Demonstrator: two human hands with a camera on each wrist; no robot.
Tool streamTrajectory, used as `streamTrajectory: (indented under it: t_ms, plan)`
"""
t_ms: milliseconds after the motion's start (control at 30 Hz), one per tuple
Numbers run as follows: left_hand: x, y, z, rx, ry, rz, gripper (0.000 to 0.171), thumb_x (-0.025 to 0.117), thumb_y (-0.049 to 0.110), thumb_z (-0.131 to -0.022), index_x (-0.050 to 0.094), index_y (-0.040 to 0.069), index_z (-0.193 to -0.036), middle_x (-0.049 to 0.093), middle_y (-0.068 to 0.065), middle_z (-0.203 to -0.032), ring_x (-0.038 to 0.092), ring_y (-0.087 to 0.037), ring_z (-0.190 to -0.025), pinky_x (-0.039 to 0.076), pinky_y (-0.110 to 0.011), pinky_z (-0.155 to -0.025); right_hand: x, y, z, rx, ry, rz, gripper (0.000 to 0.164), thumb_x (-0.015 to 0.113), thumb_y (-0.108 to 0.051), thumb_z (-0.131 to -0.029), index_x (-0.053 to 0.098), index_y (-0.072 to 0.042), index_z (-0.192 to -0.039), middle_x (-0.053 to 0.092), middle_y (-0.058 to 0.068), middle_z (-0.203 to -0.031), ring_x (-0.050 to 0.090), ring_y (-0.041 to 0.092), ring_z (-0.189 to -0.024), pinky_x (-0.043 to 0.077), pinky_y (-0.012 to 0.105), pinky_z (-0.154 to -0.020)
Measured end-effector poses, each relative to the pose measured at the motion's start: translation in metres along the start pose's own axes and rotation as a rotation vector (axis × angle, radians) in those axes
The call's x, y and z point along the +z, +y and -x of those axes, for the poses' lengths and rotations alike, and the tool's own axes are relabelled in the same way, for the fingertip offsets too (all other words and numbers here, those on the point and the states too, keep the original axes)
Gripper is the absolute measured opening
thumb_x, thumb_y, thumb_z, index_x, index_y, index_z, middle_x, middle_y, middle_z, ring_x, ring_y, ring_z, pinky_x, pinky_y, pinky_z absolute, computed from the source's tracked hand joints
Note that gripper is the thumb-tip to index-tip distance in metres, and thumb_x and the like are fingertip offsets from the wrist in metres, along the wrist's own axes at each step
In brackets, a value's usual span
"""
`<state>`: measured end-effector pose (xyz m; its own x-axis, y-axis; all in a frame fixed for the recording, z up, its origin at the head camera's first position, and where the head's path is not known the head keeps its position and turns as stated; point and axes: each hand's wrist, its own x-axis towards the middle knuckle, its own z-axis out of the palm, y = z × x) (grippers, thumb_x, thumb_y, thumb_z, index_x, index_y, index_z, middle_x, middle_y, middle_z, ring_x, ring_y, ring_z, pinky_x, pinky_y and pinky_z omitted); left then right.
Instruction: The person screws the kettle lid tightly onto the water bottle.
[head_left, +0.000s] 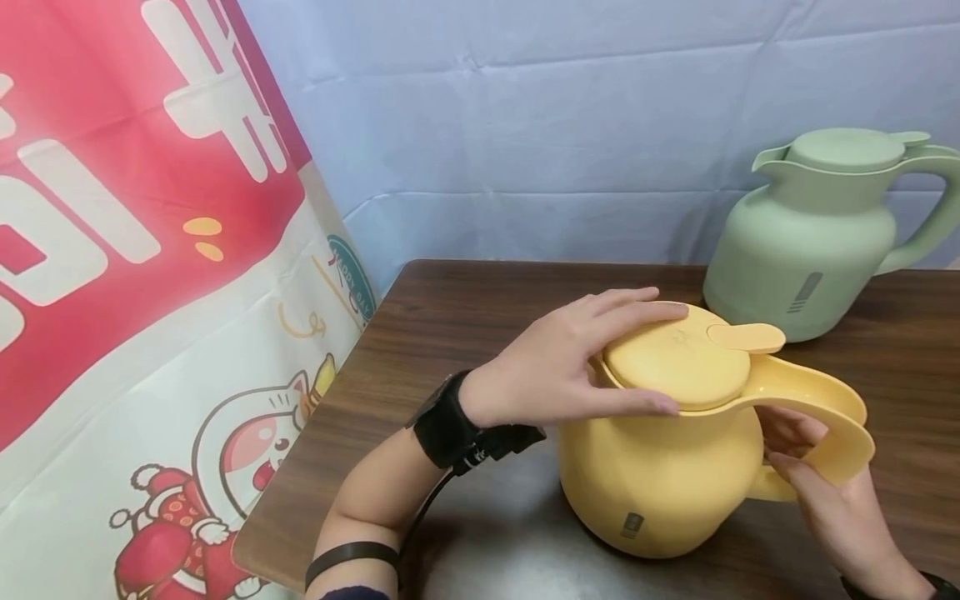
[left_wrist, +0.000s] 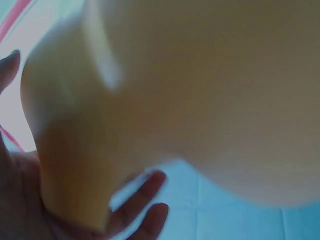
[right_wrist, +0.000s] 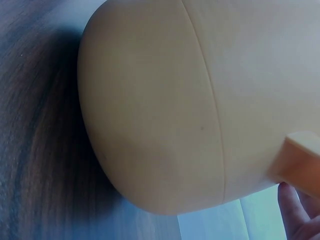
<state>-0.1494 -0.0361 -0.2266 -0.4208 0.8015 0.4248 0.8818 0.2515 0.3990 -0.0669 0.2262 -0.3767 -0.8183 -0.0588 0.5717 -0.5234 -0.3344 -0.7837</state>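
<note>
A yellow thermos jug (head_left: 660,475) with a round lid and a thumb lever stands on the table in the head view. My left hand (head_left: 555,358) grips its neck at the spout side, thumb in front and fingers along the lid's edge. In the left wrist view, the fingers (left_wrist: 145,200) come round the neck, which looks blurred. My right hand (head_left: 840,492) holds the lower part of the jug's handle, partly hidden behind it. The right wrist view shows the jug's lower body (right_wrist: 150,110) and a few fingertips (right_wrist: 292,212) at the handle.
Behind the yellow jug stands a green thermos jug (head_left: 810,242) of like shape, its handle to the right. The brown wooden table (head_left: 480,308) has its left edge beside a printed red and white cloth (head_left: 210,333). A pale blue cloth (head_left: 525,125) hangs at the back.
</note>
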Motion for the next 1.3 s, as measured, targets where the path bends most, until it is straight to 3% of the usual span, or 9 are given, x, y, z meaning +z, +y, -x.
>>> streamTrajectory:
  t_ms: [133,267,400,567,667,767,900,1100,1300]
  plan:
    - [0.001,0.007,-0.003,-0.096,0.021,0.037,0.068,0.079,0.044,-0.074,0.053,0.022,-0.133,0.052,0.008,-0.128,0.040,0.006,-0.119,0.032,-0.012,-0.096,0.000,-0.001,0.000,0.001,0.001,-0.006,0.064,0.017,0.033,-0.078,0.046,0.012,-0.131,0.057,0.011,-0.130,0.054,0.014,-0.117,0.048,0.020,-0.085]
    - [-0.003,0.004,-0.007,-0.145,0.013,0.165,0.070,0.084,0.038,-0.070,0.054,0.022,-0.130,0.053,0.014,-0.121,0.044,0.008,-0.111,0.037,-0.012,-0.091,0.000,-0.001,-0.001,-0.004,-0.013,-0.014,0.064,0.016,0.033,-0.078,0.045,0.013,-0.132,0.056,0.012,-0.130,0.055,0.015,-0.118,0.047,0.020,-0.087]
    - [-0.005,0.001,-0.007,-0.178,-0.006,0.228,0.075,0.085,0.034,-0.068,0.051,0.021,-0.134,0.053,0.014,-0.121,0.044,0.007,-0.110,0.038,-0.013,-0.091,0.001,-0.001,-0.002,-0.005,-0.026,-0.016,0.065,0.016,0.033,-0.078,0.045,0.013,-0.132,0.056,0.012,-0.131,0.053,0.015,-0.119,0.047,0.020,-0.088]
    - [-0.016,0.011,-0.008,-0.143,-0.019,0.278,0.072,0.086,0.021,-0.069,0.053,0.011,-0.133,0.055,0.004,-0.120,0.047,0.003,-0.108,0.039,-0.014,-0.091,0.003,-0.001,-0.004,-0.020,-0.040,-0.021,0.064,0.016,0.033,-0.078,0.044,0.014,-0.132,0.055,0.012,-0.132,0.052,0.015,-0.120,0.046,0.020,-0.088]
    - [-0.018,0.007,-0.012,-0.109,-0.052,0.294,0.073,0.086,0.020,-0.069,0.054,0.010,-0.134,0.053,0.002,-0.124,0.045,0.003,-0.112,0.037,-0.015,-0.095,0.002,-0.002,-0.004,-0.007,-0.025,0.007,0.063,0.017,0.033,-0.078,0.045,0.012,-0.131,0.056,0.011,-0.131,0.053,0.014,-0.120,0.047,0.019,-0.087]
    - [-0.015,-0.007,-0.016,-0.088,-0.092,0.295,0.075,0.086,0.026,-0.068,0.054,0.014,-0.135,0.049,0.005,-0.131,0.038,0.004,-0.120,0.032,-0.016,-0.100,0.001,-0.002,-0.003,0.006,-0.018,0.027,0.063,0.018,0.033,-0.079,0.046,0.012,-0.132,0.056,0.010,-0.131,0.052,0.013,-0.120,0.047,0.019,-0.086]
    - [-0.022,-0.007,-0.020,-0.074,-0.143,0.314,0.075,0.086,0.024,-0.069,0.054,0.012,-0.135,0.049,0.004,-0.135,0.033,0.007,-0.124,0.027,-0.017,-0.103,0.001,-0.002,-0.003,-0.005,-0.032,0.023,0.064,0.017,0.033,-0.078,0.044,0.013,-0.132,0.055,0.011,-0.132,0.051,0.014,-0.121,0.045,0.019,-0.089]
    - [-0.030,0.004,-0.024,-0.037,-0.177,0.434,0.070,0.085,0.010,-0.069,0.055,0.000,-0.131,0.053,-0.006,-0.136,0.039,0.007,-0.122,0.031,-0.019,-0.103,0.001,-0.002,-0.004,-0.030,-0.047,-0.009,0.066,0.015,0.034,-0.075,0.044,0.014,-0.131,0.056,0.013,-0.130,0.052,0.015,-0.121,0.044,0.019,-0.091]
    - [-0.030,0.004,-0.029,0.040,-0.192,0.421,0.067,0.084,0.009,-0.068,0.056,-0.003,-0.128,0.057,-0.010,-0.130,0.042,0.004,-0.118,0.035,-0.020,-0.100,0.000,-0.001,-0.003,-0.032,-0.057,-0.036,0.068,0.014,0.035,-0.074,0.044,0.014,-0.131,0.055,0.013,-0.130,0.052,0.016,-0.121,0.044,0.020,-0.092]
